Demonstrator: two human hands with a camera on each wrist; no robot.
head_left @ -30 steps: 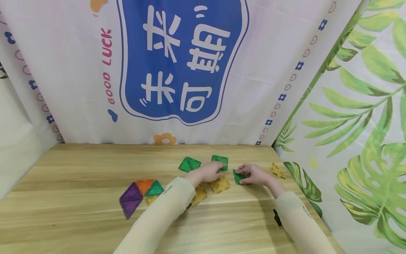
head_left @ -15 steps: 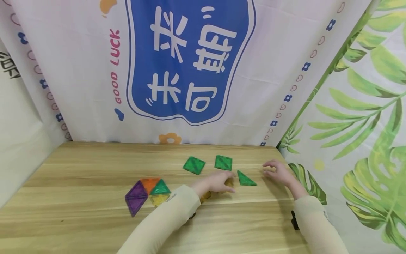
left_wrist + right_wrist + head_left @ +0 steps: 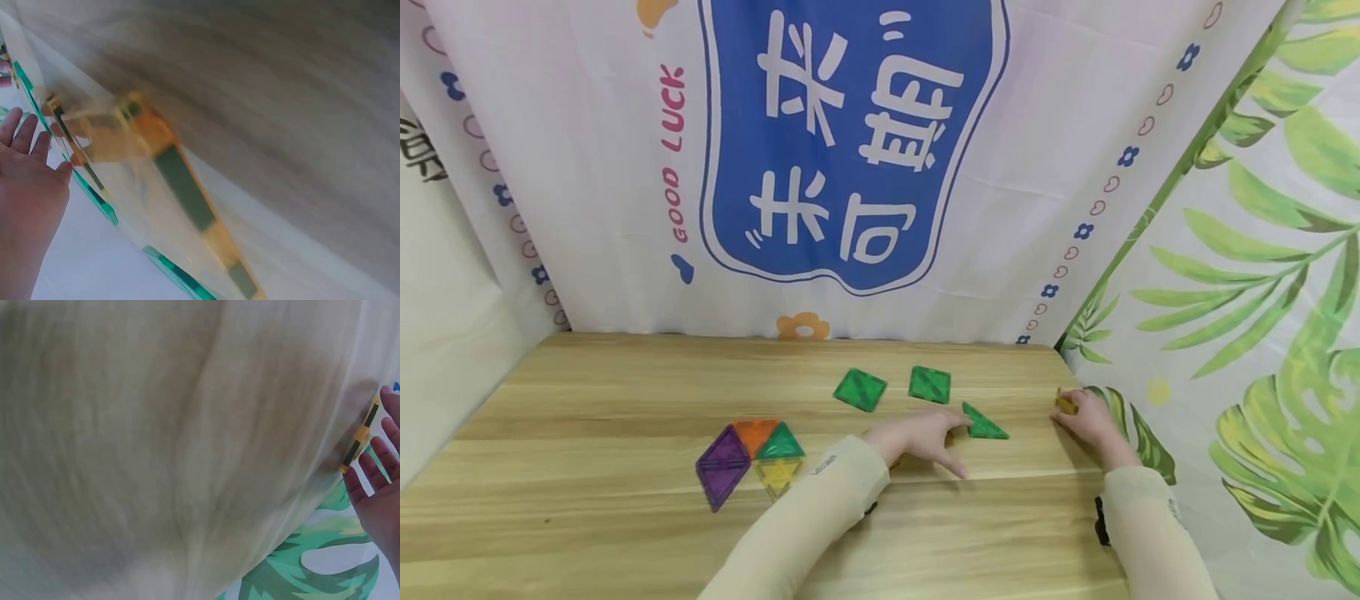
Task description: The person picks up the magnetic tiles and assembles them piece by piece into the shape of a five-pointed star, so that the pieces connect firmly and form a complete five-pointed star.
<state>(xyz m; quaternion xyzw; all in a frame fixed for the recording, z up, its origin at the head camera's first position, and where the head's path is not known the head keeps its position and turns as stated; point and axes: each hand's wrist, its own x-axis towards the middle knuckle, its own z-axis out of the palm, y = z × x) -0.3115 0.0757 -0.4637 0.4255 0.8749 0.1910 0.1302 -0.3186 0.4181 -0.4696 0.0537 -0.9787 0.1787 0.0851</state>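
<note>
**Right Hand at Yellow Tile by Table's Edge**

A small yellow tile (image 3: 1066, 403) sits at the right of the head view, just off the upper-left side of the right hand (image 3: 1090, 417), near the edge of the table (image 3: 625, 392). That hand bends about it; whether it pinches the tile, I cannot tell. The right-wrist view shows the tile edge-on, slanting from upper right to lower left, in front of the fingers. Its full outline is covered, so its long axis overhead goes unread.

The left hand (image 3: 923, 437), well apart near the frame's lower middle, is spread loosely, grasping nothing visible. Just beside its fingertips lies a green triangle (image 3: 983, 423), long edge running down to the right. Yellow pieces (image 3: 219, 244) beneath that hand are mostly hidden overhead and blurred in the left-wrist view. Beyond lie two green four-sided tiles (image 3: 929, 384); left of centre, a multicoloured cluster (image 3: 723, 468), partly near the sleeve.
</note>
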